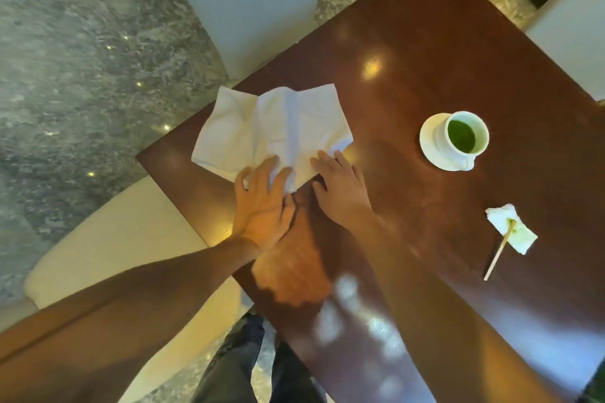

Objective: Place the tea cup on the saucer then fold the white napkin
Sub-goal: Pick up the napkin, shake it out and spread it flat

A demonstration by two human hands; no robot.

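Cup part looked done: tea cup (441,138) sat on the saucer (428,148) at about 2 o'clock, handle toward 6. The white napkin (271,127) lay rumpled at 11 o'clock on the table (425,59) corner, long axis roughly 9 to 3, one crease running 12 to 6. Right hand (340,190) lay flat on its near edge; left hand (262,203) had bent, spread fingers on the near corner, pinching or pressing, couldn't tell. I'd smooth it flat first, then match corners.

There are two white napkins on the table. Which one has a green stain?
The small napkin, with the wooden stick lying on it. The large napkin, touched by the left hand and right hand, shows no green.
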